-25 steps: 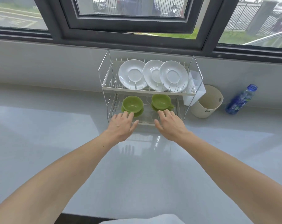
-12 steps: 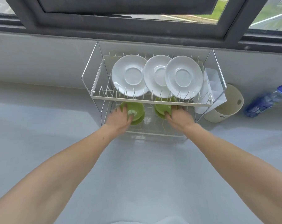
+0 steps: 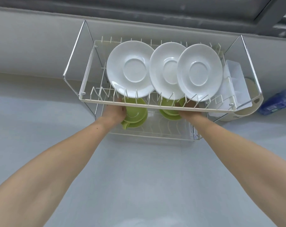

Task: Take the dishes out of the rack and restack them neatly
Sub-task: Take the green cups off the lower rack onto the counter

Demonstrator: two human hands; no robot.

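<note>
Head view: a two-tier wire dish rack (image 3: 155, 106) sits in the upper middle of the frame on a pale counter (image 3: 139, 177). Three white saucers (image 3: 134, 69) stand on edge, overlapping, in the upper tier. In the lower tier, just below centre, are two green cup-and-saucer sets. The left hand (image 3: 114, 113) has its fingers wrapped around the left green set (image 3: 135, 114), which looks tilted and partly lifted toward the front of the tier. The right hand (image 3: 188, 110) reaches to the right green set (image 3: 168, 110); the upper tier's front rail hides its fingers, so I cannot tell whether they grip or only touch it. A clear cutlery holder (image 3: 235, 86) hangs at the rack's right end, with a beige tub (image 3: 247, 110) and a blue bottle (image 3: 279, 102) at the right edge.

Judging by this, the task is at its start: nothing lies restacked on the counter, every dish is within the rack, and only the green sets are being handled
</note>
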